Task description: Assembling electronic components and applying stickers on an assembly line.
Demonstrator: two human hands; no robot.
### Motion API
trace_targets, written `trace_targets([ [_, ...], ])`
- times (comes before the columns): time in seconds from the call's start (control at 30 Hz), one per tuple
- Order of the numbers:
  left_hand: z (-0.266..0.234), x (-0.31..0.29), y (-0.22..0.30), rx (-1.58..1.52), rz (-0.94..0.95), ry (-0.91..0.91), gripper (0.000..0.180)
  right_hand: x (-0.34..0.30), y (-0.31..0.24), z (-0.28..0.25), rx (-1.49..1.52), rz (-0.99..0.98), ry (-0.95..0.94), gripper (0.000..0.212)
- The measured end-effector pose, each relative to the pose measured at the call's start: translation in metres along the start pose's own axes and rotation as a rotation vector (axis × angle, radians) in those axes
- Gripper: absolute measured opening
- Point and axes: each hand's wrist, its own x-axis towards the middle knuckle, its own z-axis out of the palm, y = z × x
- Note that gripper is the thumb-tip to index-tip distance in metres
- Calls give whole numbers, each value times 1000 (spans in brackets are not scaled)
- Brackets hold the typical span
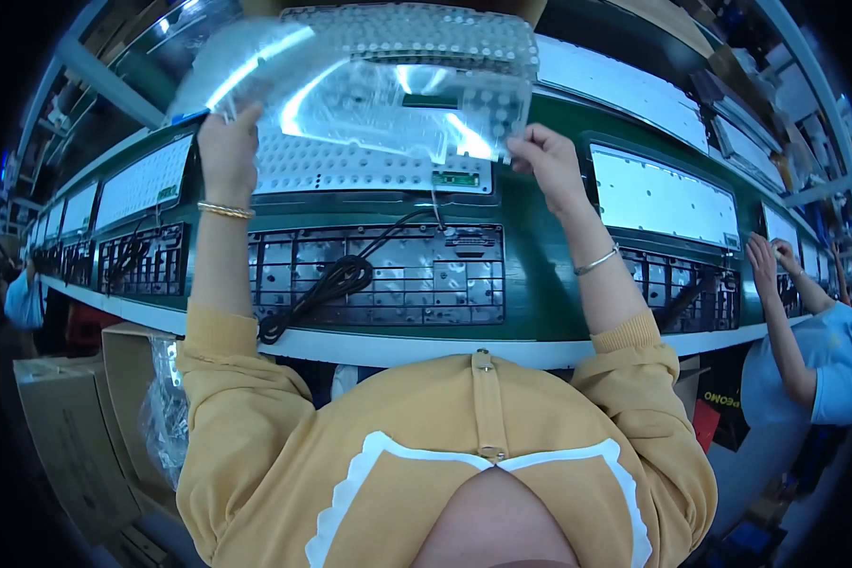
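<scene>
A clear, glossy plastic keyboard membrane sheet (379,104) is stretched between my two hands, curling up at its left end. My left hand (227,151) grips its left side, while my right hand (549,163) pinches the right edge between thumb and fingers. Beneath the sheet lies a keyboard half covered with a white dotted layer (350,172), partly hidden. A small green circuit board (456,178) sits at its right end. Nearer to me rests a black keyboard shell (464,284), with a coiled black cable (341,277) across it.
Behind the membrane sits a stack of translucent dotted sheets (445,33). More keyboard halves line the green bench, including a white-covered one (663,194) at right. A co-worker's hands (767,260) are farther right. Cardboard boxes (76,435) stand below the bench at left.
</scene>
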Motion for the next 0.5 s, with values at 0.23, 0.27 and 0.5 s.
trace_targets([
  [0.23, -36, -19, -80, 331, 57, 78, 16, -8, 18, 15, -779, -80, 31, 12],
  [0.27, -38, -21, -87, 380, 124, 77, 18, -10, 17, 17, -939, -85, 65, 13],
  [0.5, -50, -26, -105, 1063, 169, 2, 26, -22, 37, 20, -1144, -634, 139, 20],
])
